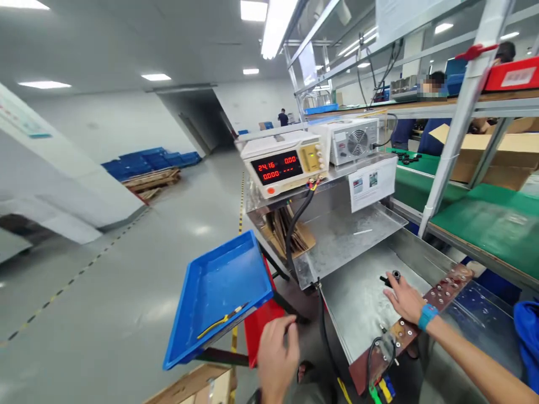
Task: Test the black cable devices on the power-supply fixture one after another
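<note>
My right hand [405,302], with a blue band [428,317] on its wrist, reaches over the metal tray of the bench. Its fingers close on a small black cylindrical part [396,275] with a round, ringed end. Below the hand runs a brown strip [446,289] set with several metal studs. My left hand [278,350] hangs at the lower middle, slightly blurred, fingers loosely bent with a gap to the thumb and nothing visible in them. It is nearest to the blue tray [196,292], where yellow-handled pliers [222,322] lie along the near edge.
A power supply [284,163] with red digits stands on the upper shelf beside a fan-backed unit [353,140]. Black cables [300,216] hang down the bench front. At right are a green-topped line [488,224] and a cardboard box [497,151]. Other people [438,129] are beyond.
</note>
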### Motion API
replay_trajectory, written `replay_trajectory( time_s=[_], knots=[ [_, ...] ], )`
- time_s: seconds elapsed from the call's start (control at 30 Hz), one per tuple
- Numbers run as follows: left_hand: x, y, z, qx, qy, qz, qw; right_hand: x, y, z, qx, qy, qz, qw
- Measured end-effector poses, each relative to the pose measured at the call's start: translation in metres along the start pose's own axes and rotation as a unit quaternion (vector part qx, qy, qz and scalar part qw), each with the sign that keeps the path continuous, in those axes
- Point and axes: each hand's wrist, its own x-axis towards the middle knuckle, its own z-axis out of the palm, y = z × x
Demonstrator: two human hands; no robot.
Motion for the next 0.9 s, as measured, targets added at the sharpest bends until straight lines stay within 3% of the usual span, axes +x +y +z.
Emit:
replay_trajectory(
  time_s=[0.07,0.17,0.27,0.37,0.5,0.6,0.7,0.8,0.9],
  knots=[
    [0.034,0.054,0.026,-0.027,0.047,0.024,0.998,0.001,0.004,0.004,0.023,-0.007,-0.019,1.000],
    [0.096,0.126,0.067,-0.016,0.021,0.080,0.996,0.002,0.008,0.004,0.065,-0.024,-0.038,0.997],
    [0.158,0.170,0.107,0.010,0.003,0.107,0.994,0.006,0.010,0.000,0.102,-0.058,-0.046,0.992],
    [0.219,0.189,0.145,0.058,-0.014,0.113,0.992,0.011,0.013,-0.003,0.136,-0.077,-0.043,0.987],
    [0.286,0.193,0.184,0.138,-0.058,0.084,0.985,0.015,0.016,-0.007,0.178,-0.105,-0.036,0.978],
    [0.310,0.191,0.198,0.157,-0.078,0.069,0.982,0.018,0.017,-0.014,0.205,-0.121,-0.027,0.971],
    [0.316,0.197,0.205,0.139,-0.072,0.056,0.986,0.028,0.017,-0.016,0.218,-0.153,-0.007,0.964],
    [0.325,0.227,0.218,0.044,-0.083,0.014,0.996,0.042,0.015,0.000,0.204,-0.198,0.008,0.959],
    [0.350,0.287,0.248,-0.018,-0.106,0.021,0.994,0.051,0.014,0.027,0.208,-0.195,0.022,0.958]
  ],
)
